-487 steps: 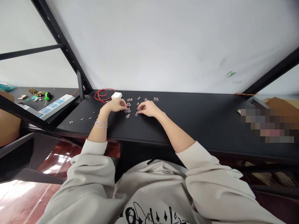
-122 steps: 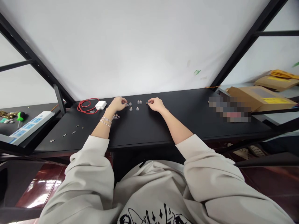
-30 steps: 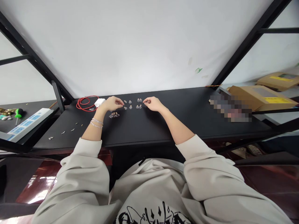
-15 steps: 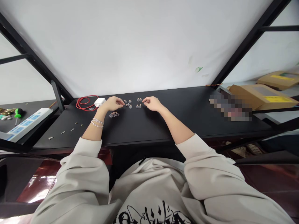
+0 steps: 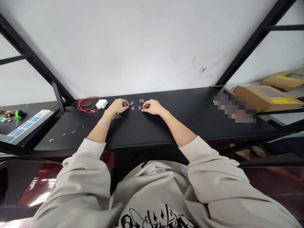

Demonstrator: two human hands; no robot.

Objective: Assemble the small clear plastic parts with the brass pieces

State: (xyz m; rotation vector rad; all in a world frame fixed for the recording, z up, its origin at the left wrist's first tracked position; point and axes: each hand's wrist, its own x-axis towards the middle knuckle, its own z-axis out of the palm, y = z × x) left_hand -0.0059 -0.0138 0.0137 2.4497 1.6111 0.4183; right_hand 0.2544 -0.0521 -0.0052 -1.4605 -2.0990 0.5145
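Several small clear pieces with pinkish-brown tops point(image 5: 133, 108) lie in little groups on the black tabletop point(image 5: 147, 129). My left hand point(image 5: 120, 106) is at their left side, thumb and finger pinched over one small clear piece that the fingertips mostly cover. From the right, my right hand point(image 5: 152, 107) closes its thumb and finger at the near pair, over the right-hand piece; its neighbour point(image 5: 139, 108) shows beside the fingertips. A separate cluster of clear pieces point(image 5: 117, 116) sits under my left wrist, partly hidden.
A white charger block point(image 5: 101, 104) and a coiled red cable point(image 5: 82, 109) lie left of my hands. Tiny metal bits point(image 5: 64, 134) are scattered at the front left. Further left are a power strip point(image 5: 28, 126) and a screwdriver point(image 5: 18, 115). Cardboard boxes point(image 5: 258, 98) stand at the right.
My left hand has moved right, covering pieces that showed before. My right hand has shifted slightly left and nearer, its fingertips now over one piece of the near pair.
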